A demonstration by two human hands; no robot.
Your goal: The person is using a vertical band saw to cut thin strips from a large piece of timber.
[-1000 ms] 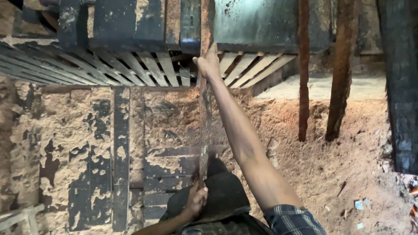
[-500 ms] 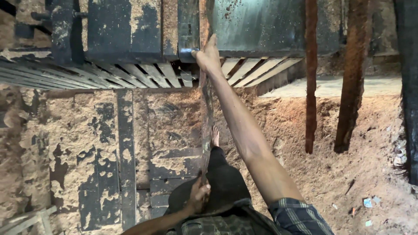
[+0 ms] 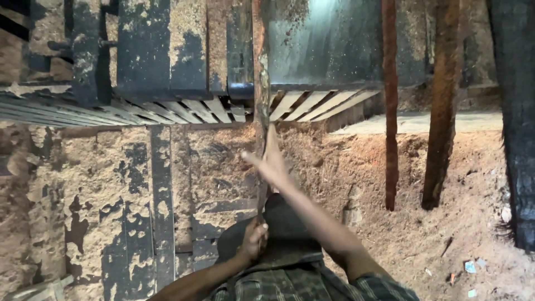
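- A green-and-dark plaid pattern is seen on the shirt (image 3: 312,281).
- The long plank (image 3: 259,83) is coloured rusty brown, with pale flecks.
- The floor (image 3: 100,212) is patched black and tan, sawdust-coated.
- Two reddish-brown poles (image 3: 390,111) are spotted, plus pale cream slats (image 3: 312,103).

The floor (image 3: 345,184) is thick with reddish sawdust, patchy over dark worn planks (image 3: 159,206) on the left, heaped deeper on the right where small scraps of litter (image 3: 471,267) lie and two rusty posts (image 3: 390,111) stand in it.
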